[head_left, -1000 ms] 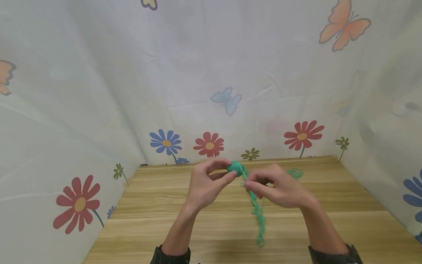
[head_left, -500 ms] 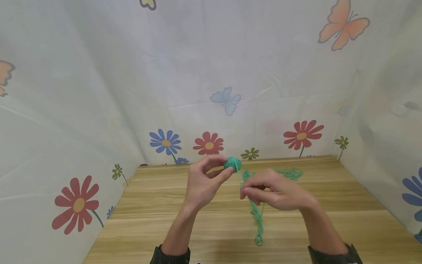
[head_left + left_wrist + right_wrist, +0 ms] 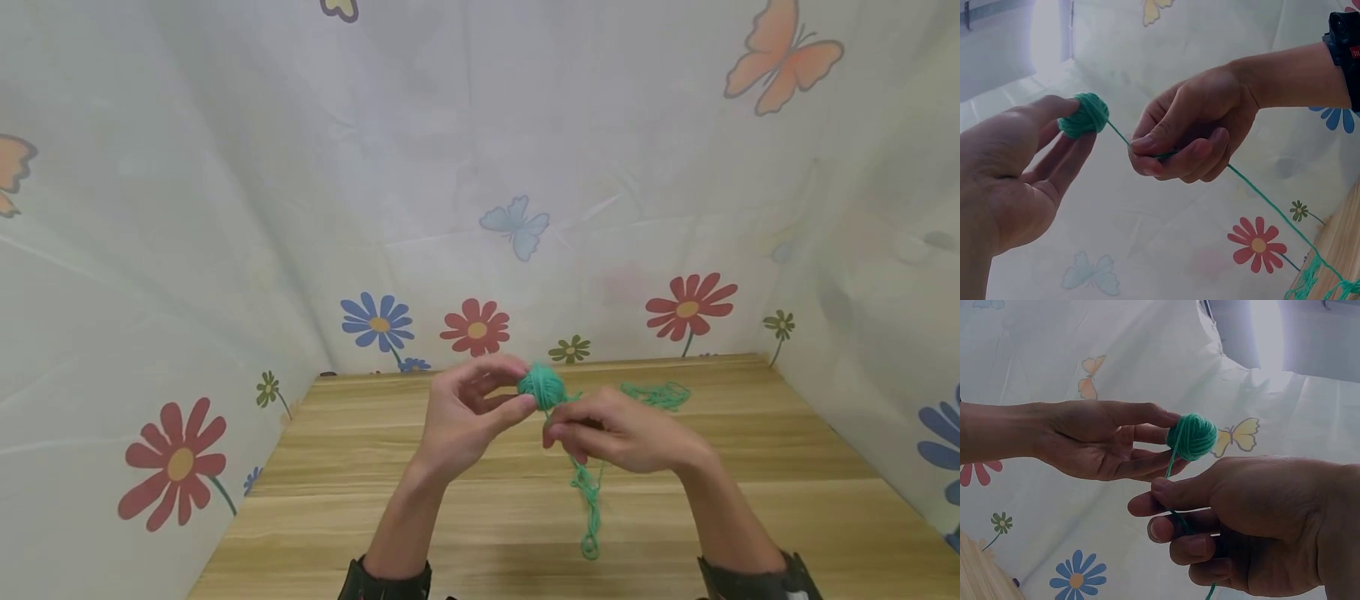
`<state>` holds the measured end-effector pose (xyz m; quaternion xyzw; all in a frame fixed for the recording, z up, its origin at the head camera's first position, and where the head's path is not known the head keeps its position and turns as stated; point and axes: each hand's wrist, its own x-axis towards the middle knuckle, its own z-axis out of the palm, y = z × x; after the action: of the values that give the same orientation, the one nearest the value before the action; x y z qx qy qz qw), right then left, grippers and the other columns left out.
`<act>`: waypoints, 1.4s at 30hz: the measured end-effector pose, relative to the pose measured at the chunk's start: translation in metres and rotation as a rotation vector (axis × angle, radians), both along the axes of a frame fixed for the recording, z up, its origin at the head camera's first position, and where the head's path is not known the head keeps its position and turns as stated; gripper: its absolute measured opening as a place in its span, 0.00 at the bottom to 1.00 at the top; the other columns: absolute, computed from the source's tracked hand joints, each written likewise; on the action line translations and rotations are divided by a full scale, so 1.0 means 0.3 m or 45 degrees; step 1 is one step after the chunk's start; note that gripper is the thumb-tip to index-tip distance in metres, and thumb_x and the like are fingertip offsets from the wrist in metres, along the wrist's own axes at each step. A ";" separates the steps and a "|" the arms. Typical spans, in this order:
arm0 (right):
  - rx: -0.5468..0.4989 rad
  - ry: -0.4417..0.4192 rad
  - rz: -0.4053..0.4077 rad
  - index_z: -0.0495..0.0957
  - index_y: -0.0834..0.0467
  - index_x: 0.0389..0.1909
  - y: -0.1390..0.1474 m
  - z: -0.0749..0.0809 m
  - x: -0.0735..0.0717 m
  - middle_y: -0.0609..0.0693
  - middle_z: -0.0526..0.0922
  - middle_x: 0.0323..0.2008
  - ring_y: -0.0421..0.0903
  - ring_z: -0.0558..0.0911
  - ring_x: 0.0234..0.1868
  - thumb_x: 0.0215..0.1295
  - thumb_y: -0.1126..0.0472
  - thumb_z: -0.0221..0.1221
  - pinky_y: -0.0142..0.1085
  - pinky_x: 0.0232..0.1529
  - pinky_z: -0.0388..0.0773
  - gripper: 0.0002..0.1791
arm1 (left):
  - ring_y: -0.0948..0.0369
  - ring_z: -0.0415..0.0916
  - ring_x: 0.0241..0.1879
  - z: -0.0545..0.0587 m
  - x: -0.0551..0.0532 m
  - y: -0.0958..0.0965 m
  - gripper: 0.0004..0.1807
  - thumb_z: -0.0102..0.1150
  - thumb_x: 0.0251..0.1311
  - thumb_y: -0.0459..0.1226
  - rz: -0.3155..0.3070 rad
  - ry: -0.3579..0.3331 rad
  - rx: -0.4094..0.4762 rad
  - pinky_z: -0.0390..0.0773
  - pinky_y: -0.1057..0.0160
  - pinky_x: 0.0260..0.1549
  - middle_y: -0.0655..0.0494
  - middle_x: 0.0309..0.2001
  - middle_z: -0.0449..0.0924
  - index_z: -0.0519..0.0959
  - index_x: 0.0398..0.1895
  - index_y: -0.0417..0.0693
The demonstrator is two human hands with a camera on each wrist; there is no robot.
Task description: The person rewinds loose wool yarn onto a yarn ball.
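Observation:
A small ball of green yarn (image 3: 542,387) is held up over the table by my left hand (image 3: 468,417), between thumb and fingertips. In the left wrist view the yarn ball (image 3: 1085,116) shows its wound strands. My right hand (image 3: 622,432) is just right of and below the ball. Its thumb and index finger pinch the yarn strand (image 3: 1117,132), which runs taut from the ball. In the right wrist view that strand passes through the curled fingers of the right hand (image 3: 1254,519) and comes out below them.
Loose green yarn (image 3: 589,508) trails over the wooden table (image 3: 360,500) beneath the right hand. Another loose heap of yarn (image 3: 660,395) lies at the back right. A white curtain (image 3: 420,150) printed with flowers and butterflies encloses the back and sides.
My right hand has shifted left and slightly down around the ball, the strand still pinched. The ball has turned in my left hand's fingers, dipping left and then coming back right.

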<state>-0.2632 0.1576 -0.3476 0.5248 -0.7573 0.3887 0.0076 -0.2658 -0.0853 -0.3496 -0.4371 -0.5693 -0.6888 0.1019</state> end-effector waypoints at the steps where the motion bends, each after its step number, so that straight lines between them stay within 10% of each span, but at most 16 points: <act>1: -0.002 -0.019 -0.023 0.84 0.54 0.44 0.002 -0.002 -0.002 0.43 0.77 0.20 0.33 0.67 0.17 0.78 0.69 0.53 0.24 0.18 0.69 0.12 | 0.41 0.80 0.50 0.000 0.002 0.000 0.16 0.68 0.60 0.23 -0.031 0.000 -0.006 0.84 0.43 0.50 0.40 0.49 0.81 0.79 0.51 0.27; 14: -0.224 -0.042 -0.334 0.83 0.53 0.40 0.014 0.014 -0.002 0.46 0.73 0.20 0.40 0.69 0.18 0.79 0.69 0.53 0.29 0.17 0.70 0.12 | 0.46 0.80 0.49 -0.005 0.013 0.008 0.15 0.68 0.56 0.18 -0.207 0.066 -0.229 0.87 0.47 0.47 0.34 0.47 0.80 0.81 0.46 0.29; 30: -0.525 0.036 -0.379 0.77 0.60 0.38 0.014 0.028 0.023 0.49 0.68 0.19 0.41 0.65 0.16 0.74 0.77 0.52 0.37 0.11 0.63 0.11 | 0.57 0.83 0.45 0.043 0.063 0.019 0.13 0.72 0.54 0.21 0.047 0.123 -0.464 0.89 0.57 0.44 0.43 0.44 0.84 0.84 0.43 0.31; 42: -0.391 0.051 -0.204 0.81 0.54 0.35 0.009 0.024 0.015 0.45 0.70 0.19 0.39 0.66 0.16 0.71 0.79 0.56 0.30 0.12 0.65 0.16 | 0.57 0.84 0.45 -0.017 -0.007 0.015 0.13 0.73 0.59 0.31 0.272 0.012 -0.303 0.88 0.56 0.47 0.53 0.44 0.86 0.85 0.47 0.42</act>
<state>-0.2586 0.1602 -0.3403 0.4631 -0.7280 0.4874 0.1339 -0.2678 -0.0807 -0.3548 -0.3863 -0.6896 -0.5997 0.1248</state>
